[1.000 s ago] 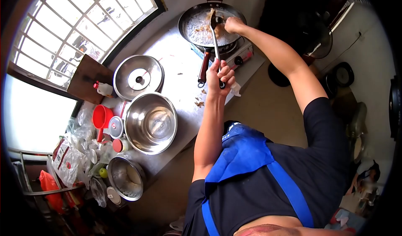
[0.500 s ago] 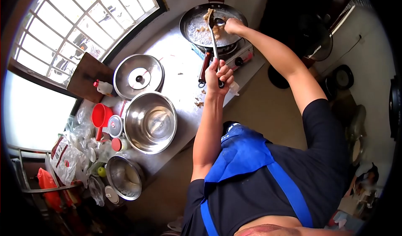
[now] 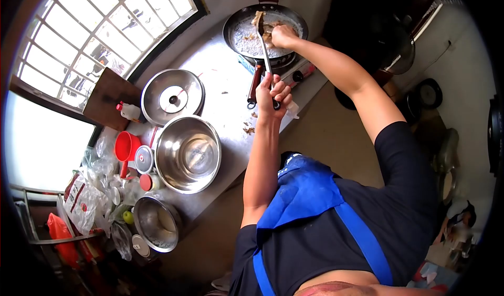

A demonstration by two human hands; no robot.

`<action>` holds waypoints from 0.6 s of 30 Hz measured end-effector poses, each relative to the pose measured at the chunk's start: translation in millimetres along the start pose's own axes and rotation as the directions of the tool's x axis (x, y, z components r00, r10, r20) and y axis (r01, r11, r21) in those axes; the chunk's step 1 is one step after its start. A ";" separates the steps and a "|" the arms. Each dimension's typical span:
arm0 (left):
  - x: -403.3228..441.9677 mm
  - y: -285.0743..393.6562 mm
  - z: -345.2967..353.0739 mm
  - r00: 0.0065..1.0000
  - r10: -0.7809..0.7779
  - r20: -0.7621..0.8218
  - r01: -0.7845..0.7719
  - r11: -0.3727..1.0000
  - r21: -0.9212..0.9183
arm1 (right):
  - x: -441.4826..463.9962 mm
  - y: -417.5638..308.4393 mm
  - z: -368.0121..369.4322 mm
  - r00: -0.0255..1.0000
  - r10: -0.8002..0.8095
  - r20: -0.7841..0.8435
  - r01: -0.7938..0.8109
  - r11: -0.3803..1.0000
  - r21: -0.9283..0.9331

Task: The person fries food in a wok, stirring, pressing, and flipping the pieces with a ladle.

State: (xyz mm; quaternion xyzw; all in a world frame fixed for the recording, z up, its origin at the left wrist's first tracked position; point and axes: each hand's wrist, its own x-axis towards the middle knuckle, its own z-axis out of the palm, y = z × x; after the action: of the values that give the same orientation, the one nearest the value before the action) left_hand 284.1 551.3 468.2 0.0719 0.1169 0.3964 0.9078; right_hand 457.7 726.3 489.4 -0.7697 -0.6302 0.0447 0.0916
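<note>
My left hand [image 3: 274, 92] is closed around the black-ended handle of a long metal spatula [image 3: 266, 54]. Its dark head reaches into the wok [image 3: 231, 39], with a browned piece of food [image 3: 257, 18] against it. Over the right side of the wok, my right hand [image 3: 284, 36] is closed in a fist, on the spoon visible earlier; the spoon itself is mostly hidden now. Browned food [image 3: 269, 35] lies in bubbling oil beneath this hand. The wok, with a wooden handle [image 3: 255, 81] pointing towards me, sits on a portable gas stove [image 3: 299, 75].
On the metal counter stand a large steel bowl [image 3: 212, 159], a steel lid [image 3: 152, 107], a smaller steel bowl [image 3: 142, 222], a red dipper [image 3: 126, 145] and a red-capped jar [image 3: 147, 181]. A cutting board [image 3: 107, 99] leans by the window; plastic bags [image 3: 84, 204] crowd the left.
My right hand has moved slightly left and down over the wok, and the spoon bowl is no longer plainly visible. My left hand keeps its hold on the spatula, almost still.
</note>
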 end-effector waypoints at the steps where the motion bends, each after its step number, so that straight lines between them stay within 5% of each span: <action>1: -0.6 -1.2 0.6 1.000 0.003 -0.012 -0.003 1.000 -0.008 | -8.4 -0.9 -1.6 0.998 0.059 -0.018 -0.057 0.996 0.063; 11: -7.8 2.4 1.3 1.000 -0.005 0.014 0.004 0.998 0.068 | 10.6 31.5 -58.3 0.992 0.098 -0.077 -0.097 0.995 0.017; 15: -10.1 -0.7 0.0 0.997 0.012 -0.070 0.001 0.984 0.180 | 8.6 63.2 -87.0 0.916 -0.222 -0.335 0.183 0.972 -0.145; 18: -8.7 -6.1 -3.3 0.991 0.050 -0.127 -0.009 0.952 0.306 | -6.4 64.2 -117.9 0.847 -0.390 -0.361 0.286 0.907 -0.310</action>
State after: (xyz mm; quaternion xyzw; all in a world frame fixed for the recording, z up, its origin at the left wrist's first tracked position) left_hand 281.8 540.9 465.0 0.1859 0.2360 0.3910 0.8700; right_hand 539.9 697.9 592.0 -0.6426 -0.7231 -0.2149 0.1343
